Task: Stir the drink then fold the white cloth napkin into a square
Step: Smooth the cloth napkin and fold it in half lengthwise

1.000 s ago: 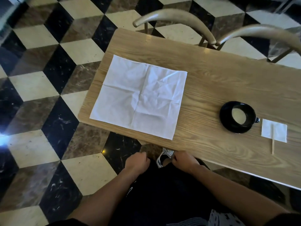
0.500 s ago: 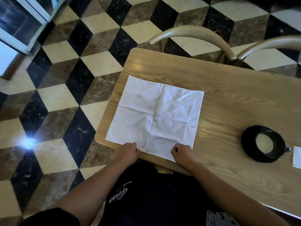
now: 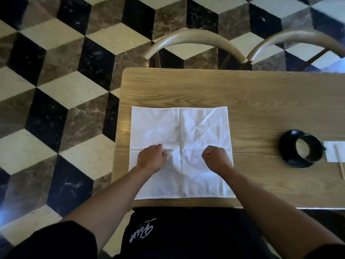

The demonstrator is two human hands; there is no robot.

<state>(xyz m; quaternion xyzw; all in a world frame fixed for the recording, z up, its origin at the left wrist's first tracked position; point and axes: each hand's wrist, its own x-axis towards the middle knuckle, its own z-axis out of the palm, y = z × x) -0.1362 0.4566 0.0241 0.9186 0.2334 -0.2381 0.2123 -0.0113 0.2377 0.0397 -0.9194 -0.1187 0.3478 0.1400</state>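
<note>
A white cloth napkin (image 3: 201, 128) lies spread flat and creased at the left end of the wooden table (image 3: 261, 101), its near edge close to the table's front. My left hand (image 3: 151, 158) and my right hand (image 3: 216, 158) rest on its middle crease, a hand's width apart. Both have fingers curled down into the cloth, which is slightly bunched between them. A black cup (image 3: 291, 156) with a pale drink (image 3: 303, 149) stands to the right, apart from the napkin. A wooden stirrer (image 3: 341, 171) lies beyond it at the frame's edge.
A small white paper square (image 3: 332, 153) lies under the stirrer, right of the cup. Two curved wooden chair backs (image 3: 196, 37) (image 3: 298, 38) stand against the table's far side. The table's left edge drops to a checkered marble floor (image 3: 56, 90).
Both hands rose from my lap to the napkin's near edge, then moved forward onto its middle. The view has swung so the napkin sits square in front of me.
</note>
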